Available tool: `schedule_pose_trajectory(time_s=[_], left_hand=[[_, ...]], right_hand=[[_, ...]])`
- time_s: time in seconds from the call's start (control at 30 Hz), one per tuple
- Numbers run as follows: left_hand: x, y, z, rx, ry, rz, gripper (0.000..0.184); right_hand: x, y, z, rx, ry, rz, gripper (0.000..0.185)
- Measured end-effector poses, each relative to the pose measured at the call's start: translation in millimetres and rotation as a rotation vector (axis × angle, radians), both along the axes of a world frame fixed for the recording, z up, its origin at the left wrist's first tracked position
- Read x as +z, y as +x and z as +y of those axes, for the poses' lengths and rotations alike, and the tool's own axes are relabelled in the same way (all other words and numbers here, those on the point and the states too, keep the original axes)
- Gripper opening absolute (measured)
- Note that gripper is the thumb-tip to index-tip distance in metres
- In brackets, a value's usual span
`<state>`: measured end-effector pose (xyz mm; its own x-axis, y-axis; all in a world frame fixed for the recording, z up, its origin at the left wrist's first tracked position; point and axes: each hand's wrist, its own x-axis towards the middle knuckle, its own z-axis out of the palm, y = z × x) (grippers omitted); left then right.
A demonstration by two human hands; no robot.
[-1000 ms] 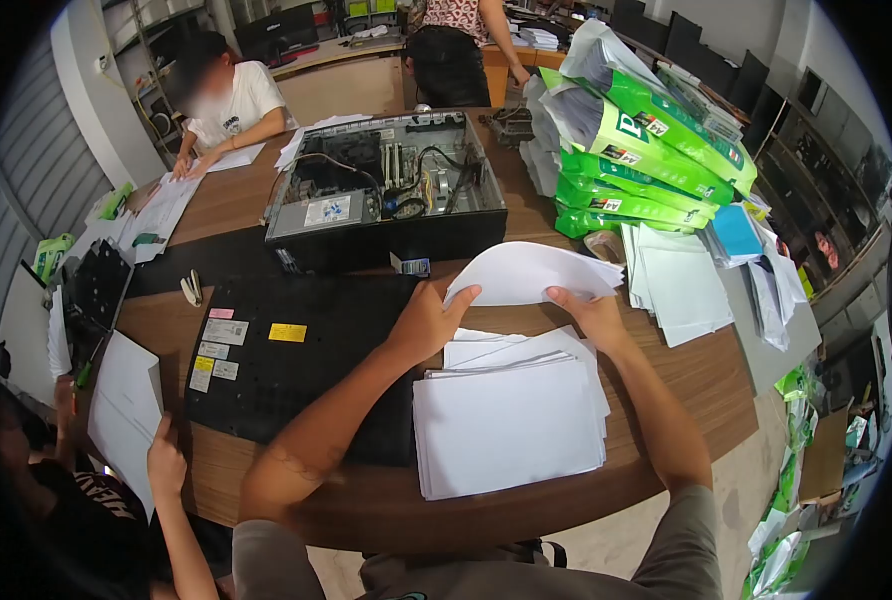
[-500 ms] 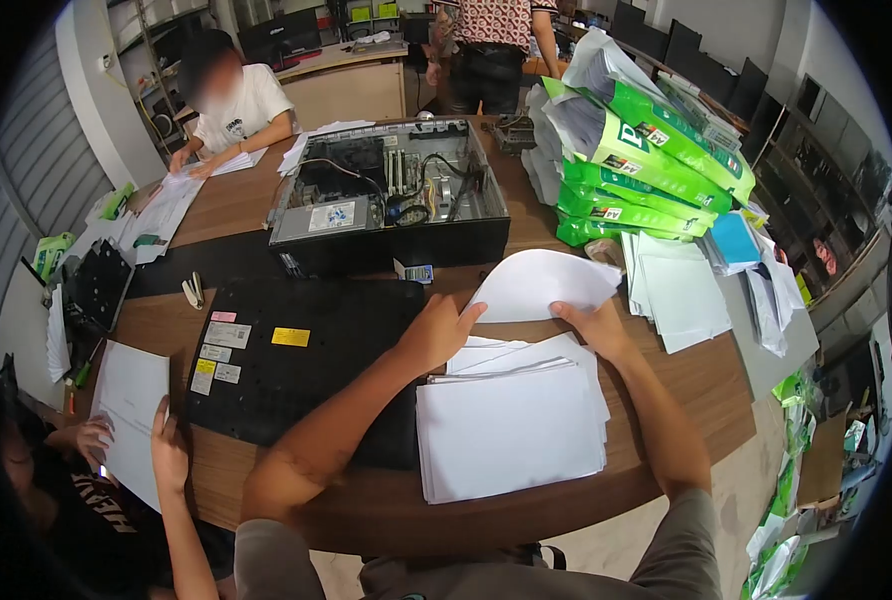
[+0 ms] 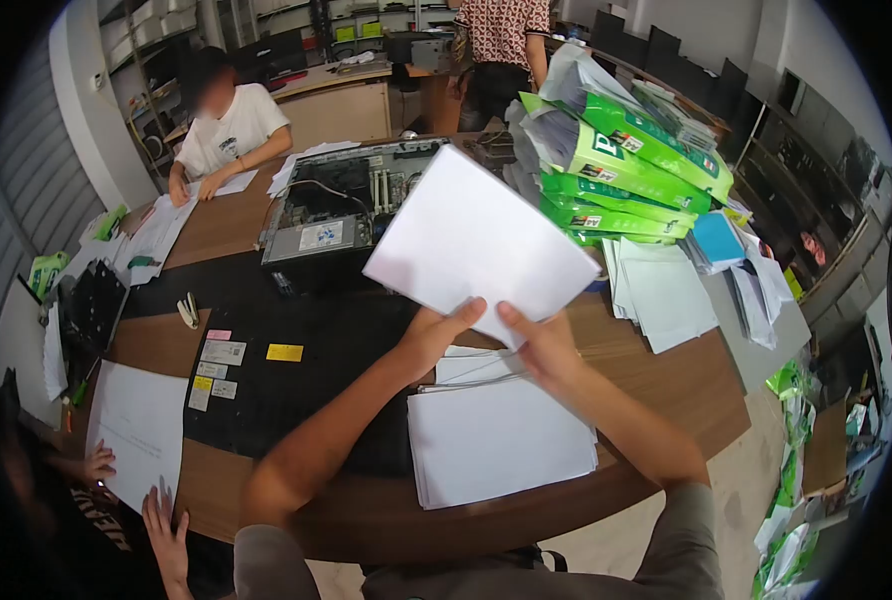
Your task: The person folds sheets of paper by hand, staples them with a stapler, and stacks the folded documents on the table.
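Note:
A bundle of white paper (image 3: 486, 235) is held up and tilted over the table, with its lower corner between my two hands. My left hand (image 3: 436, 335) grips its lower left edge, thumb on the front. On the right side of that corner, my right hand (image 3: 544, 345) is closed on the same paper, thumb also on the front. Below them a stack of white sheets (image 3: 501, 445) lies near the table's front edge, with looser sheets at its back. The raised paper partly covers the open computer case (image 3: 316, 235).
A black panel with labels (image 3: 296, 400) lies left of the stack. Green paper packs (image 3: 636, 165) are piled at the back right, beside loose sheets (image 3: 666, 290). A co-worker's hands (image 3: 166, 530) touch paper at the lower left; another person sits at the back left.
Both hands have raised the paper from a low, curved position and turned it upright on a corner, coming closer together. At the lower left, the co-worker's paper and hand have moved down.

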<state>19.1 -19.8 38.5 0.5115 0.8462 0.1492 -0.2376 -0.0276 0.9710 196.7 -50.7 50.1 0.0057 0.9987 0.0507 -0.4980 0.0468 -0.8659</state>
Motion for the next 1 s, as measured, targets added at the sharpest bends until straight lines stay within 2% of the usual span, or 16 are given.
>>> schedule_pose_trajectory(time_s=[0.07, 0.1, 0.2, 0.23, 0.27, 0.3, 0.37, 0.4, 0.43, 0.5, 0.57, 0.63, 0.73, 0.8, 0.93, 1.0], left_hand=[[2, 4, -5, 0.216, -0.081, -0.151, 0.054], [-2, 4, -3, 0.212, -0.081, -0.151, 0.054], [-15, -4, 6, 0.383, 0.024, -0.146, 0.045], [-15, -9, 9, 0.459, 0.179, -0.051, 0.042], [-14, -11, 13, 0.533, 0.334, 0.040, 0.039], [-13, -12, 15, 0.536, 0.328, 0.038, 0.039], [-11, -10, 13, 0.542, 0.399, 0.075, 0.037], [-9, -10, 9, 0.481, 0.360, 0.108, 0.032], [-5, -10, 6, 0.480, 0.349, 0.108, 0.032], [1, -10, 4, 0.301, 0.242, 0.369, 0.028], [-8, -7, 11, 0.316, 0.324, 0.402, 0.027], [-6, -7, 13, 0.338, 0.467, 0.297, 0.031], [3, -4, 8, 0.404, 0.328, 0.275, 0.034], [1, -1, 10, 0.416, 0.298, 0.145, 0.037], [-5, 3, 13, 0.431, 0.319, 0.085, 0.039], [-6, 3, 13, 0.362, 0.216, 0.014, 0.039]], right_hand=[[-5, -11, 0, 0.083, 0.009, 0.091, 0.061], [-9, -9, 3, 0.079, 0.010, 0.091, 0.061], [-7, 8, 18, 0.097, -0.006, -0.098, 0.053], [2, 23, 24, 0.119, -0.017, -0.154, 0.051], [9, 32, 31, 0.109, 0.178, -0.194, 0.049], [2, 45, 43, 0.072, 0.281, -0.176, 0.049], [18, 61, 44, 0.199, 0.326, -0.406, 0.051], [25, 61, 42, 0.205, 0.312, -0.411, 0.051], [30, 60, 41, 0.268, 0.253, -0.535, 0.051], [25, 55, 38, 0.328, 0.183, -0.646, 0.051], [11, 47, 40, 0.182, 0.040, -0.751, 0.043], [0, 42, 44, 0.123, 0.073, -0.746, 0.036], [-7, 39, 49, 0.119, 0.302, -0.688, 0.033], [-6, 36, 47, 0.076, 0.295, -0.686, 0.032], [-9, 29, 46, -0.049, 0.336, -0.625, 0.032], [-16, 24, 45, -0.080, 0.256, -0.640, 0.031]])
